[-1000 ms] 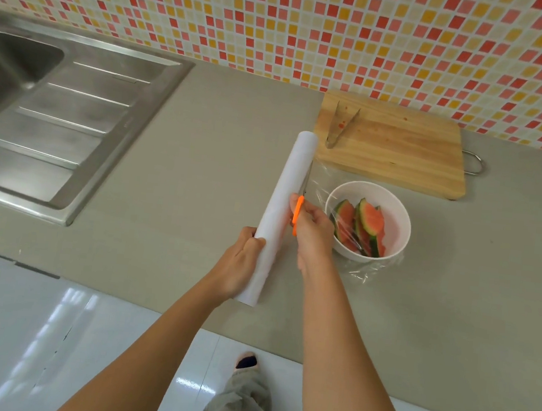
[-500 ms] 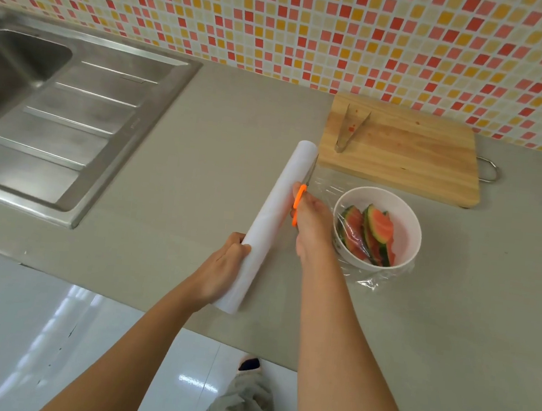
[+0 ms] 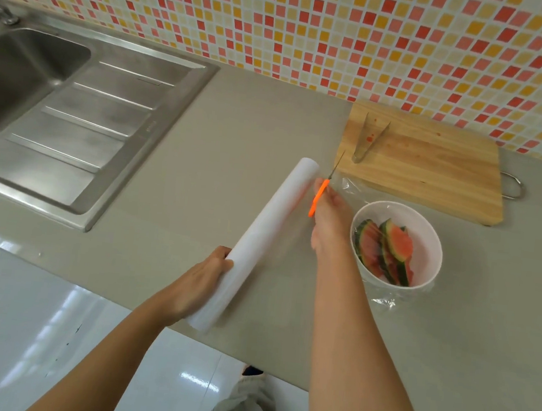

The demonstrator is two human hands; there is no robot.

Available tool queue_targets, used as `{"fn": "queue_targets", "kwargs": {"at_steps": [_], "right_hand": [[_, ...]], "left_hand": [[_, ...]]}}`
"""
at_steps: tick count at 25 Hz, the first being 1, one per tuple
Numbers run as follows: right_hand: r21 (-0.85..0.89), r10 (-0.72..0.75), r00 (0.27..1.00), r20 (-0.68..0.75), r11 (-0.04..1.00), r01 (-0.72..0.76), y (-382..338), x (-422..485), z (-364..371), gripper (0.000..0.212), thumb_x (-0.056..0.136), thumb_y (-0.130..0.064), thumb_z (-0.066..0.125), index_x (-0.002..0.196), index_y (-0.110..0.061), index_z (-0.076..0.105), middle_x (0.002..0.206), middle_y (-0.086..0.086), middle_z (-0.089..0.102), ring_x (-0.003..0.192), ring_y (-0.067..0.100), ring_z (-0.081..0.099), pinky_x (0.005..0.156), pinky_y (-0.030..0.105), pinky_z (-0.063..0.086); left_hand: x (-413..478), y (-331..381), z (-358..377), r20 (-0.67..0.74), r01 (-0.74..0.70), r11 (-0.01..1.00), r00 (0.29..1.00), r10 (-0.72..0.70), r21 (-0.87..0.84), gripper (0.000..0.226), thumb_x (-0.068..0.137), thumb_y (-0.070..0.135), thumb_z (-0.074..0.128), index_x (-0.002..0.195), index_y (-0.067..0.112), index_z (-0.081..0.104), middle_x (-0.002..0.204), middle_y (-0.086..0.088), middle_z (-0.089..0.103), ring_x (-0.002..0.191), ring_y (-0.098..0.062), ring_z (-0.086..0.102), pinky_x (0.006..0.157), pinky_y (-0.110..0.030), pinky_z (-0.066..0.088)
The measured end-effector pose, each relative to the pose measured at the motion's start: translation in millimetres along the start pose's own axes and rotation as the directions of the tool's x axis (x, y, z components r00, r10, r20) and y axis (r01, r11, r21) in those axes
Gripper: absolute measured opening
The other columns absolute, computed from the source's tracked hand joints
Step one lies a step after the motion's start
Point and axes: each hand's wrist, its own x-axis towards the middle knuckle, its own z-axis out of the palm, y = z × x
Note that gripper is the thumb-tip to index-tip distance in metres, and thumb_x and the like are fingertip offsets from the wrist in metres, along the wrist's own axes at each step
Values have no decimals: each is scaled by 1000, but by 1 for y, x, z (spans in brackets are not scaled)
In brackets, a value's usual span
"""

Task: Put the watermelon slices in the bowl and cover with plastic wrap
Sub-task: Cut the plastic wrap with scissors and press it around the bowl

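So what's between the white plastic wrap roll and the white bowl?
The right hand, gripping an orange-handled knife beside the roll; head view.

Bright, even light fills the scene, with soft, faint shadows under the arms on the tabletop [image 3: 201, 151]. White glare patches shine on the glossy floor [image 3: 59, 327]. Wide-angle distortion bends the tiled wall [image 3: 282, 19] and sink [image 3: 55, 109]. Focus is reasonably sharp throughout.
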Motion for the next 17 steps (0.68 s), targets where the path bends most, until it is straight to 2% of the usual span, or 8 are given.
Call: {"fn": "queue_targets", "kwargs": {"at_steps": [2,4,6,8,11,14,17], "right_hand": [[-202,-61,998,-24,978,55,2,-5,2,25,86,-36,61,90,-12,65,71,-1,57,62,12,50,55,15,37],[-418,-176,984,-18,895,153,15,-17,1,26,84,-33,62,89,-8,66,78,5,63,71,20,55,59,22,38],[-606,-254,967,28,765,218,32,-33,-1,19,82,-27,62,79,-8,62,83,11,63,74,25,53,61,28,33],[-766,-284,957,60,601,226,44,-44,-3,18,82,-25,57,79,-7,58,90,14,57,75,28,48,60,29,26],[-874,-291,953,87,437,213,50,-48,-2,24,84,-24,52,97,-4,57,105,13,54,89,31,54,63,31,31],[-910,-275,953,128,350,223,51,-48,5,29,84,-24,54,105,-4,53,111,13,53,102,33,53,73,36,40],[-893,-256,955,148,380,240,54,-48,8,34,82,-24,57,109,-5,53,113,14,53,104,33,52,76,36,41]], "left_hand": [[-1,-1,-5,-82,28,999,996,-30,-25,36,79,54,26,99,33,47,96,-2,57,82,-22,54,73,-36,42],[7,9,-10,-195,11,998,981,-24,-66,31,78,54,27,89,32,47,88,-3,56,73,-21,52,64,-33,41],[25,26,-14,-245,-26,998,970,11,-59,30,78,54,29,85,31,48,86,-4,55,72,-19,51,63,-33,39],[44,37,-17,-245,-22,1000,969,17,-18,35,84,57,34,97,30,53,94,-4,57,80,-20,55,66,-33,40],[61,37,-17,-270,18,994,963,11,103,44,94,52,35,126,24,46,104,-4,57,93,-25,55,73,-34,40],[63,29,-14,-316,-44,982,943,102,186,39,98,42,34,122,15,48,97,-3,54,94,-23,50,72,-31,32],[64,23,-10,-344,-102,969,922,177,224,33,99,35,35,110,9,53,97,-4,49,97,-20,43,70,-23,25]]}}
